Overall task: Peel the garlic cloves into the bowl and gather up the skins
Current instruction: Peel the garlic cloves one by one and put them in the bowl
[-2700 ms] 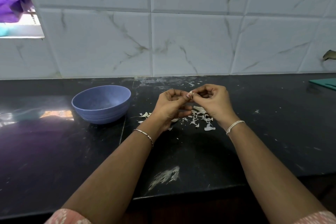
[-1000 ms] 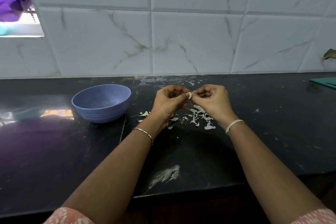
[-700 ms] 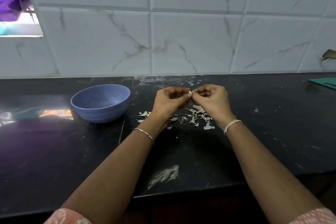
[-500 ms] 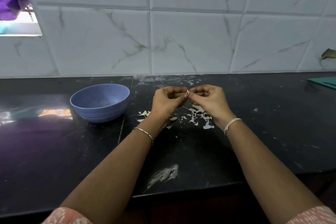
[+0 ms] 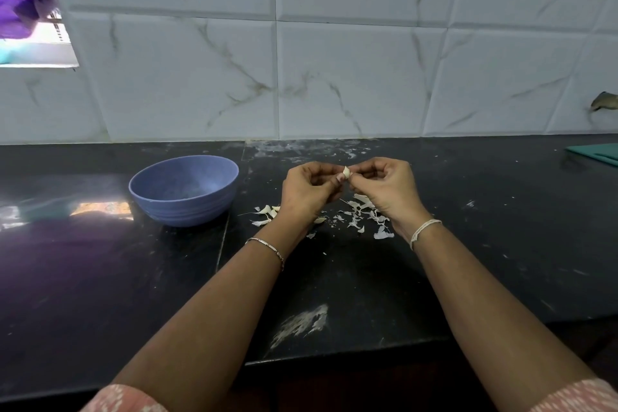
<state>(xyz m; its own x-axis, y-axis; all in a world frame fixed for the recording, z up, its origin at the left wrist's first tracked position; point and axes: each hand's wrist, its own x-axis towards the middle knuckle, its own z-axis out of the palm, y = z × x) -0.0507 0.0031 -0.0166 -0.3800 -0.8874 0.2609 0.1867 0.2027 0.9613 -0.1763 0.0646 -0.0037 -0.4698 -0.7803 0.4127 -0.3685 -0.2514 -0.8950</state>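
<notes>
A small pale garlic clove (image 5: 346,172) is pinched between the fingertips of my left hand (image 5: 309,189) and my right hand (image 5: 384,189), held a little above the black counter. Both hands are curled shut around it. Under and between the hands lie scattered white garlic skins (image 5: 363,216), with a few more pieces (image 5: 266,212) to the left of my left wrist. A blue bowl (image 5: 152,196) stands upright to the left of my left hand; what lies inside it I cannot make out.
The black stone counter (image 5: 334,278) carries a whitish smear (image 5: 301,324) near its front edge. A teal board (image 5: 598,154) lies at the far right. A tiled wall (image 5: 334,77) closes the back, with a window opening (image 5: 36,43) at the upper left.
Both hands have stayed in place over the skins, working the clove with small finger movements. The clove now shows more plainly between the fingertips.
</notes>
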